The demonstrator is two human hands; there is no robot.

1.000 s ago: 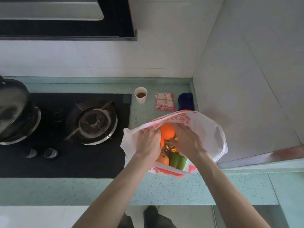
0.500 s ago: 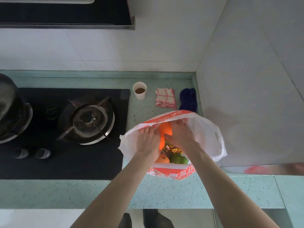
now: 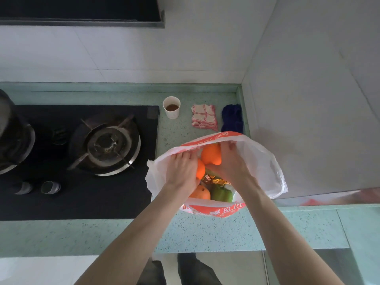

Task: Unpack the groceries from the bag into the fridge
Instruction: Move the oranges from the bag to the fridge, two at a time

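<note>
A white plastic bag (image 3: 265, 167) with orange-red print stands open on the teal counter (image 3: 205, 233), near its right end. Inside I see two orange fruits (image 3: 211, 155), a third orange-yellow one (image 3: 200, 193), a green pepper (image 3: 221, 194) and a gold foil packet (image 3: 214, 179). Both my hands reach into the bag's mouth. My left hand (image 3: 182, 171) curls its fingers on the far rim at the left, partly covering one orange fruit. My right hand (image 3: 233, 163) grips the far rim at the right, beside the upper orange fruit.
A black gas hob (image 3: 82, 198) with a burner (image 3: 107, 145) and two knobs (image 3: 50, 187) lies left of the bag, a dark pot (image 3: 12, 132) at its far left. Behind the bag stand a paper cup (image 3: 171, 108), a red-checked cloth (image 3: 204, 118) and a blue cloth (image 3: 232, 118). A white panel (image 3: 308, 120) closes the right side.
Both hands have slid from the middle of the bag toward its far rim and now hold it. The fruit has stayed in place in the bag.
</note>
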